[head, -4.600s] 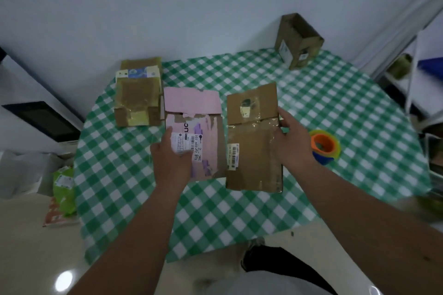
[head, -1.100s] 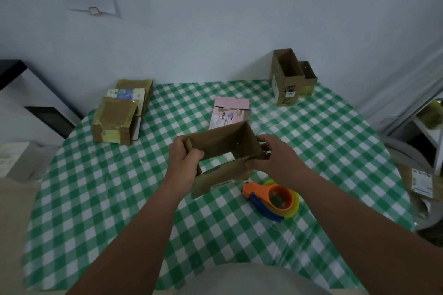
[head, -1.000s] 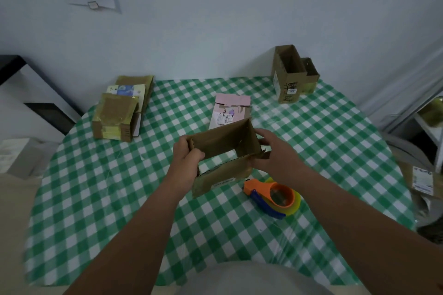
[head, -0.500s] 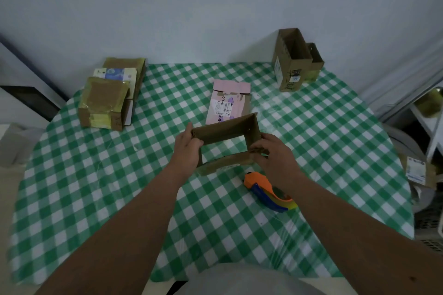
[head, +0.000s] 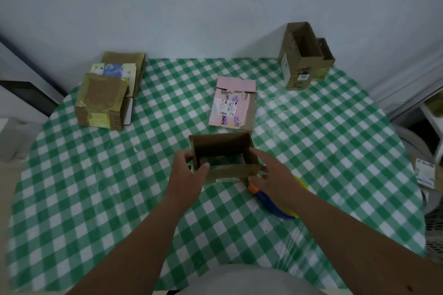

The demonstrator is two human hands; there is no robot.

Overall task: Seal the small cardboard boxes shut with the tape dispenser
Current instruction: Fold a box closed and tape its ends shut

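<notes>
**Holding an open box at the centre of the counter**

Both hands are on a small brown cardboard box [head: 223, 158] that stands on the counter [head: 96, 199], which is covered in a green and white check cloth. The box is open at the top, its inside dark and its contents not discernible. The left hand [head: 189, 175] is clamped on the box's left wall, thumb over the near corner. The right hand [head: 273, 175] lies against the right end of the box with fingers spread; a firm grip cannot be confirmed. A label strip shows on the near face of the box.

The tape dispenser [head: 275, 201], orange, blue and yellow, lies on the counter just beside the box on its right, mostly hidden under the right hand and wrist.

A flattened pink box [head: 231, 105] lies just beyond the held box, apart from it. A stack of flattened and taped boxes [head: 107, 93] sits at the far left of the counter. Two open brown boxes [head: 304, 57] stand upright together at the far right corner, against the wall.
</notes>
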